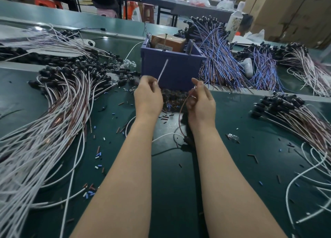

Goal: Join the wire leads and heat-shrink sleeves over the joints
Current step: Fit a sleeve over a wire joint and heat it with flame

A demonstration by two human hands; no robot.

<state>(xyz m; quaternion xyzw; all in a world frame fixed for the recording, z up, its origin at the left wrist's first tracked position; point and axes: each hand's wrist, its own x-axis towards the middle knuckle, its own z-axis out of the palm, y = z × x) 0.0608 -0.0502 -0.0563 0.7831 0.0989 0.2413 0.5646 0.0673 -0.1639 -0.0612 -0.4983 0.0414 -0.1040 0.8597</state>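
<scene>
Green matting covers the bench, and a blue bin at its middle serves as the landmark. Heaps of white and brown leads with black ends are spread left of the bin; blue and purple leads are piled right of it, and a further white heap lies nearer on that side. Short cut pieces of sleeve are scattered over the matting in front of the bin. Whether any heap is already joined cannot be told; much appears left to be worked.

Just in front of the bin, a thin white lead is pinched between thumb and fingertips of the left hand, its free end pointing up across the bin's face. The right hand is curled closed around a brown lead, which loops down toward the wrist. The two leads are held apart, not yet touching, so a joint is judged to be only in preparation. No sleeve is seen on either.
</scene>
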